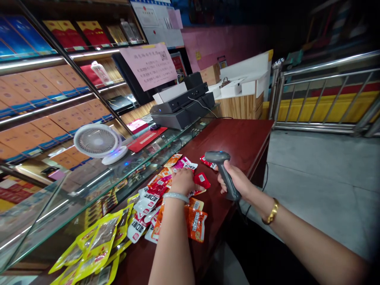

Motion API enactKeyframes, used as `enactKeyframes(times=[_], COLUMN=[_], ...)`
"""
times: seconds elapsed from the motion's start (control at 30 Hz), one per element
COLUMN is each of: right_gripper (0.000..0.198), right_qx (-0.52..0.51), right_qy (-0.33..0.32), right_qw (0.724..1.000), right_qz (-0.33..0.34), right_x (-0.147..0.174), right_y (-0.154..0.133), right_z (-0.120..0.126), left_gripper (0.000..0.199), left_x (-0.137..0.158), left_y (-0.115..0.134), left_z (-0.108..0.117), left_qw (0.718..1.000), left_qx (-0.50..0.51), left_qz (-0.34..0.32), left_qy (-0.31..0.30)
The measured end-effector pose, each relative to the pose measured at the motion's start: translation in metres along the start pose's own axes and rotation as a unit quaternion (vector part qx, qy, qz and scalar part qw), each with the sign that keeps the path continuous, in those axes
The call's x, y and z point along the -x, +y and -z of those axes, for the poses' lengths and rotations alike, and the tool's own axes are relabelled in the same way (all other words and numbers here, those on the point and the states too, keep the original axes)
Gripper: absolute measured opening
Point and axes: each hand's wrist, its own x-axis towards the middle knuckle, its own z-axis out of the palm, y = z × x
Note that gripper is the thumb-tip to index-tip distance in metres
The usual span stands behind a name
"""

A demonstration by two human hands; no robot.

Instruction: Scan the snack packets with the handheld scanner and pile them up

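My right hand [234,180] is wrapped round the grip of a dark grey handheld barcode scanner [218,157], whose head points left over the counter. My left hand [184,181] lies palm down on a pile of snack packets [157,186], thumb apart from the fingers; its fingertips are partly hidden. By that thumb is a red packet [202,181] with a white barcode label. Orange packets [196,223] lie beside my left wrist. Another red packet [208,162] sits behind the scanner. Yellow-edged clear packets [97,245] are heaped at the front left.
The dark red counter [234,134] borders a glass display case [89,190]. On the glass stand a white fan [99,141] and a dark till machine [184,107]. Boxed goods fill the shelves [44,93] at left. A metal railing [320,99] stands at right.
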Motion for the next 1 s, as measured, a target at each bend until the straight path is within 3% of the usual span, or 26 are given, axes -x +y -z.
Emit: enactKeyframes(times=[0.33, 0.53, 0.63, 0.73, 0.8, 0.9, 1.0], right_gripper=[0.064, 0.067, 0.067, 0.066, 0.064, 0.063, 0.061], right_qx=[0.019, 0.022, 0.018, 0.013, 0.013, 0.016, 0.023], right_qy=[-0.004, 0.009, 0.013, 0.014, 0.011, 0.008, 0.009], right_qw=[0.999, 0.998, 0.998, 0.999, 0.999, 0.999, 0.998], right_qz=[-0.049, -0.061, -0.056, -0.051, -0.051, -0.05, -0.053], right_x=[0.01, 0.008, 0.007, 0.007, 0.007, 0.006, 0.006], right_y=[-0.005, -0.006, -0.005, -0.004, -0.004, -0.005, -0.005], right_z=[-0.005, -0.007, -0.006, -0.005, -0.005, -0.005, -0.006], left_gripper=[0.04, 0.04, 0.044, 0.054, 0.05, 0.038, 0.05], left_x=[-0.016, -0.021, -0.028, -0.032, -0.029, -0.018, -0.007], left_y=[0.005, 0.004, 0.008, 0.008, 0.002, -0.009, -0.012], left_z=[-0.011, -0.02, -0.026, -0.026, -0.022, -0.012, -0.007], left_qw=[0.967, 0.954, 0.924, 0.901, 0.921, 0.98, 0.998], left_qx=[0.166, 0.233, 0.328, 0.387, 0.343, 0.171, 0.033], left_qz=[0.049, 0.014, 0.019, -0.025, -0.034, 0.009, 0.04], left_qy=[0.186, 0.189, 0.196, 0.196, 0.183, 0.102, 0.039])
